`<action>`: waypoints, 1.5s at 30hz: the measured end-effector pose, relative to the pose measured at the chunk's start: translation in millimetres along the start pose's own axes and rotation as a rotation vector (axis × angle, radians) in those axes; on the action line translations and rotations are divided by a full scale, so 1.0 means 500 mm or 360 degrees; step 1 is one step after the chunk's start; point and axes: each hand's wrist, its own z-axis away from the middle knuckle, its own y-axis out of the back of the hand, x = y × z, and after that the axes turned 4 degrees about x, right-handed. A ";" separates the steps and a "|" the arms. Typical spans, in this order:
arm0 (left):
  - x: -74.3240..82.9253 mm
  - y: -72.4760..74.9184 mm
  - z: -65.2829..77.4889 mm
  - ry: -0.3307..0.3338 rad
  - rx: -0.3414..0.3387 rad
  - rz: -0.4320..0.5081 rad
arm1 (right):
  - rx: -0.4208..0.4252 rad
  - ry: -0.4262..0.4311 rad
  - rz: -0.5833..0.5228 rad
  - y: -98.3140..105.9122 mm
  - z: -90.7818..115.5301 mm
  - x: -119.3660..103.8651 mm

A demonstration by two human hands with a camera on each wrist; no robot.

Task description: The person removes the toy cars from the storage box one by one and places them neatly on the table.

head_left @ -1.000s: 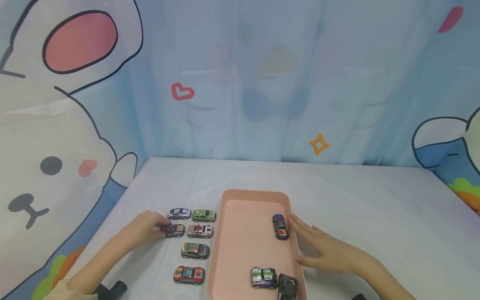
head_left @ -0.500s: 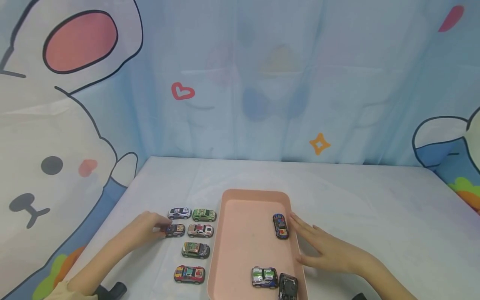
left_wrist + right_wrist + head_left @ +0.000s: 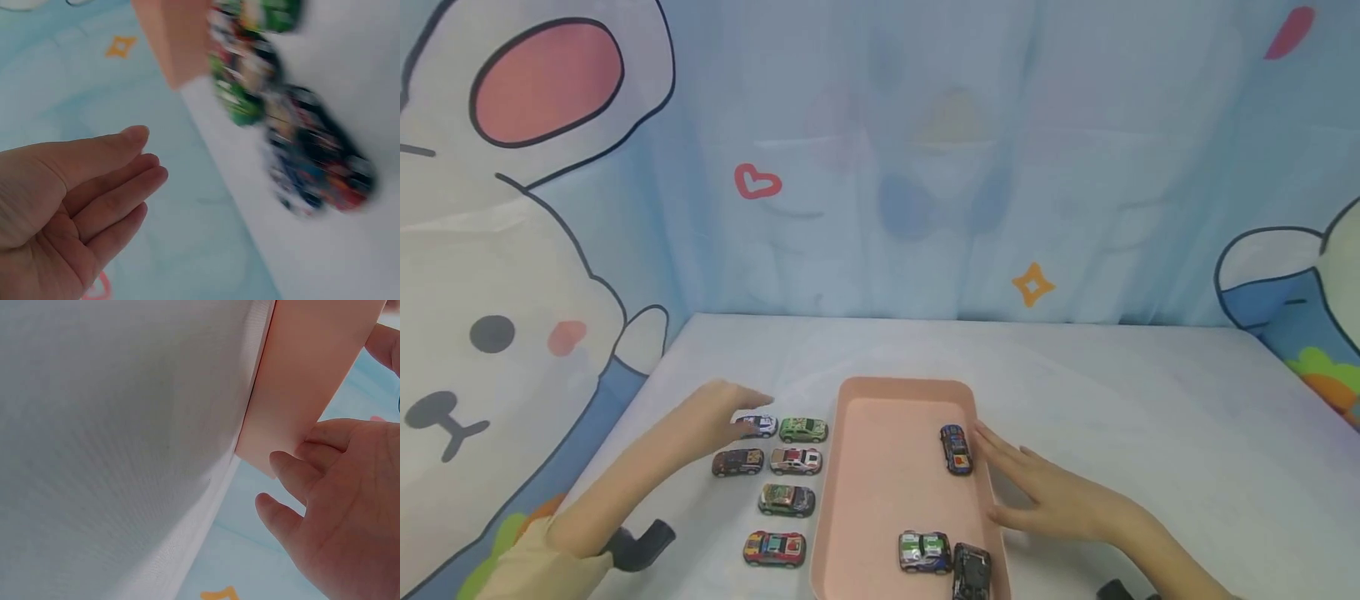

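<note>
My left hand (image 3: 711, 421) is over the white-and-blue toy car (image 3: 765, 426), partly hiding it. In the left wrist view the hand (image 3: 87, 209) has its fingers extended with nothing in them. Just below it lies a dark toy car (image 3: 737, 462), beside a white-and-red one (image 3: 796, 461). A green toy car (image 3: 803, 430) stands right of the white-and-blue one. Straight fingers of my right hand (image 3: 1063, 496) touch the right side of the pink tray (image 3: 880, 475). The right wrist view shows this hand (image 3: 347, 494) against the tray's outer wall (image 3: 300, 369).
Inside the tray are a blue toy car (image 3: 956, 450), a green-and-white one (image 3: 924, 552) and a black one (image 3: 972, 573). Left of the tray, nearer me, lie a dark green toy car (image 3: 786, 500) and a red one (image 3: 774, 548). A printed curtain (image 3: 925, 208) hangs behind the white table.
My left hand has let go of the dark toy car and moved up and right, over the white-and-blue one. The dark car stays on the table. My right hand keeps its place at the tray.
</note>
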 end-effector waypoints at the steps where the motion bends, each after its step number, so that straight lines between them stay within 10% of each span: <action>1: 0.015 0.004 -0.015 -0.0066 0.0011 0.0007 | -0.0001 -0.0001 -0.0004 0.001 -0.001 0.000; 12: 0.198 -0.044 -0.176 -0.0571 -0.0141 0.0061 | -0.0014 -0.0012 -0.0067 0.001 -0.001 0.005; 23: 0.289 -0.151 -0.263 -0.0877 -0.0309 -0.0354 | -0.0019 0.0013 -0.0037 0.000 0.001 0.007; 31: 0.300 -0.188 -0.278 -0.0826 -0.0411 -0.0412 | -0.0054 -0.0006 -0.0054 0.006 0.000 -0.001; 45: 0.297 -0.202 -0.268 -0.0678 -0.0271 -0.0424 | -0.0050 0.0000 -0.0034 0.005 0.001 0.002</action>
